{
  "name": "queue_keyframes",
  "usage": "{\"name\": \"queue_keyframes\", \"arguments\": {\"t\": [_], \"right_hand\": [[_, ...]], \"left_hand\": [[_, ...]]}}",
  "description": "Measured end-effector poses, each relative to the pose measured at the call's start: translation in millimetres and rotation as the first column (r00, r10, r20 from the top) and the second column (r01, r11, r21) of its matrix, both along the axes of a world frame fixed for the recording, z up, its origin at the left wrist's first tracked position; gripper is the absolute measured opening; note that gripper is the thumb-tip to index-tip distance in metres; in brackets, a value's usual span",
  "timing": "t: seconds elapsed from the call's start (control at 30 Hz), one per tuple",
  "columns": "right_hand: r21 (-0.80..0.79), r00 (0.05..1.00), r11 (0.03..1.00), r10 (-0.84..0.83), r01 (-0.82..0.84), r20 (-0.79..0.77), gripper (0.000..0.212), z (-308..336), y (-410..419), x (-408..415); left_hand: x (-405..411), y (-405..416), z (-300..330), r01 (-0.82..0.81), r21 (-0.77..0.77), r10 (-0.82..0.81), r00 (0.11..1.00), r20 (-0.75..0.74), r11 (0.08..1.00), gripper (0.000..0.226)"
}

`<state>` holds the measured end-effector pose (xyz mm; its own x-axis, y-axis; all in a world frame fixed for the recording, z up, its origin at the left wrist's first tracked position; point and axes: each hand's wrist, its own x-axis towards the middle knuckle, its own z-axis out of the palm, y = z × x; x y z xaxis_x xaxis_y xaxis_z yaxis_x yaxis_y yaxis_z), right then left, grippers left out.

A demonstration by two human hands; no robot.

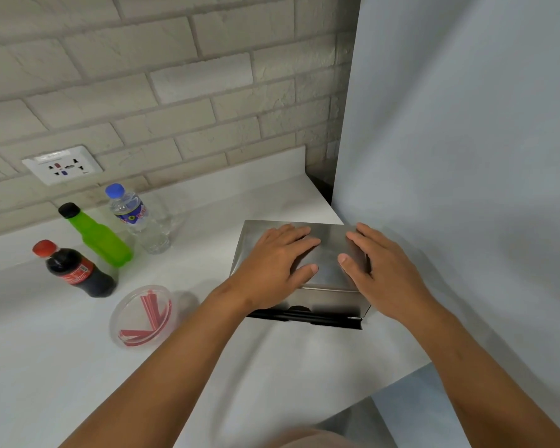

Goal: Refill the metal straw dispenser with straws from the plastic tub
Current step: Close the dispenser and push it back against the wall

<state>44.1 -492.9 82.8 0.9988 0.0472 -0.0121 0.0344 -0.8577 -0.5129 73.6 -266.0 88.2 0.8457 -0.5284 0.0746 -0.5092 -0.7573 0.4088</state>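
The metal straw dispenser (328,276) stands on the white counter with its lid down and a black tray along its front bottom edge. My left hand (272,266) lies flat on the left part of the lid, fingers spread. My right hand (379,266) rests flat on the right part of the lid, with the thumb pointing toward the left hand. Neither hand holds anything. The clear round plastic tub (142,316) sits to the left of the dispenser and contains several red straws (149,313).
A cola bottle (75,270), a green bottle (97,236) and a water bottle (138,218) stand at the back left of the counter (62,367). A wall socket (62,164) sits in the brick wall. A pale wall (466,156) rises just right of the dispenser.
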Motion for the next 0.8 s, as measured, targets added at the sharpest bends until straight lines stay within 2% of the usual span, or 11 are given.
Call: {"name": "queue_keyframes", "arguments": {"t": [0.17,0.33,0.43,0.53,0.63,0.8], "right_hand": [[-0.091,0.998,0.994,0.058,-0.06,-0.026,0.055,6,8,6],[-0.157,0.979,0.967,0.202,-0.199,0.0,0.047,11,29,18],[-0.185,0.946,0.929,0.322,-0.321,-0.024,0.048,13,48,30],[-0.192,0.91,0.89,0.41,-0.414,-0.057,0.052,14,69,43],[-0.217,0.884,0.859,0.462,-0.465,-0.066,0.055,13,88,54],[-0.255,0.861,0.824,0.501,-0.506,-0.09,0.058,16,105,61]], "left_hand": [[-3,13,0,-0.049,-0.026,0.049,0.999,-0.009,0.998,0.051],[-10,47,-17,-0.237,-0.118,0.243,0.969,0.041,0.964,0.05],[-20,60,-23,-0.37,-0.286,0.358,0.929,-0.098,0.884,0.049],[-30,63,-31,-0.417,-0.42,0.363,0.909,-0.206,0.806,0.043],[-32,64,-42,-0.478,-0.473,0.368,0.876,-0.311,0.74,0.05],[-34,64,-48,-0.497,-0.51,0.328,0.862,-0.387,0.702,0.056]]}}
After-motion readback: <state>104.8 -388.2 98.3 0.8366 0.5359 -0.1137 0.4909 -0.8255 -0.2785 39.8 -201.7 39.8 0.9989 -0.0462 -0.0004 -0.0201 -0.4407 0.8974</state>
